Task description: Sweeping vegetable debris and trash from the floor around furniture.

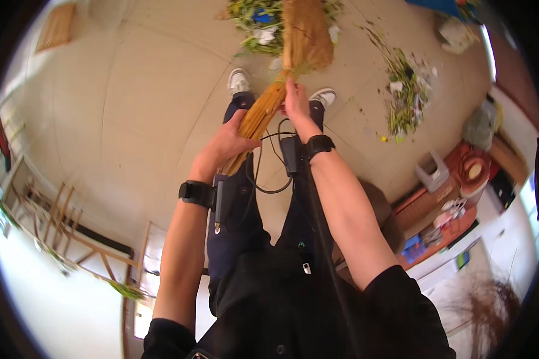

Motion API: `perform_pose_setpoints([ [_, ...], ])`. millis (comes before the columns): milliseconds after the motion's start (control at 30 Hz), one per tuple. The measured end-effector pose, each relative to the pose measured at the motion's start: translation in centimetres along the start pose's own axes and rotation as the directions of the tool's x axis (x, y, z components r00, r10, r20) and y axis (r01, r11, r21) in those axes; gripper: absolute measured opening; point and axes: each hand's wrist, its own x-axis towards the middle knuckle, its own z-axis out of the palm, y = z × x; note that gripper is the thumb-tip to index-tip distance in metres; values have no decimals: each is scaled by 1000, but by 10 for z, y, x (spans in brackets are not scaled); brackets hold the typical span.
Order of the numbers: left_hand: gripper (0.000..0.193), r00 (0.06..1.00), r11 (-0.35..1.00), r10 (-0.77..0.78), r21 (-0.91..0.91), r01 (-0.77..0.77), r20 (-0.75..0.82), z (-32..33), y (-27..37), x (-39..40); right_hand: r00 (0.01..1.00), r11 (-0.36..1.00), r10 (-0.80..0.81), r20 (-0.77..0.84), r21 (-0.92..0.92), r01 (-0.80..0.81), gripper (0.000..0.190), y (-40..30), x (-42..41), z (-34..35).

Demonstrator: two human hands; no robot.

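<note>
A straw broom (pixel 264 105) slants in front of my legs, its wide bristle end away from me at the top of the view. My left hand (pixel 231 139) wraps the lower part of its bundled handle. Farther up, near a light binding, my right hand (pixel 295 101) grips the same handle. A heap of green plant stalks (pixel 251 33), mixed with white scraps and something blue, lies on the floor behind the bristles, which partly hide it. Another pile of stalks and scraps (pixel 404 96) lies on the floor to the right.
A grey plastic stool (pixel 432 172) stands at the right by a reddish wooden bench (pixel 451 204) holding assorted items. Wooden chair-like frames (pixel 78 238) are at the lower left. Black cables (pixel 271 190) hang between my legs. A whitish bag (pixel 457 36) lies at the upper right.
</note>
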Motion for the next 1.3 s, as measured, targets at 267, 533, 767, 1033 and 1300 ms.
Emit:
perform_pose_setpoints([
  [267, 68, 975, 993, -111, -12, 115, 191, 66, 92, 38, 998, 765, -35, -61, 640, 66, 60, 24, -11, -78],
  [533, 64, 941, 964, -119, 265, 33, 318, 227, 191, 102, 977, 232, 198, -84, 972, 36, 53, 153, 19, -188],
  [767, 47, 829, 887, -326, 451, 102, 454, 379, 255, 159, 900, -88, 426, -94, 986, 144, 51, 262, -5, -271],
  [1033, 34, 871, 848, -289, 528, 40, 397, 460, 294, 220, 783, -61, 607, -137, 974, 219, 50, 304, -2, -287],
  [1300, 45, 900, 786, -361, 598, 153, 244, 372, 264, 233, 921, 186, 367, -127, 981, 60, 59, 243, 20, -273],
])
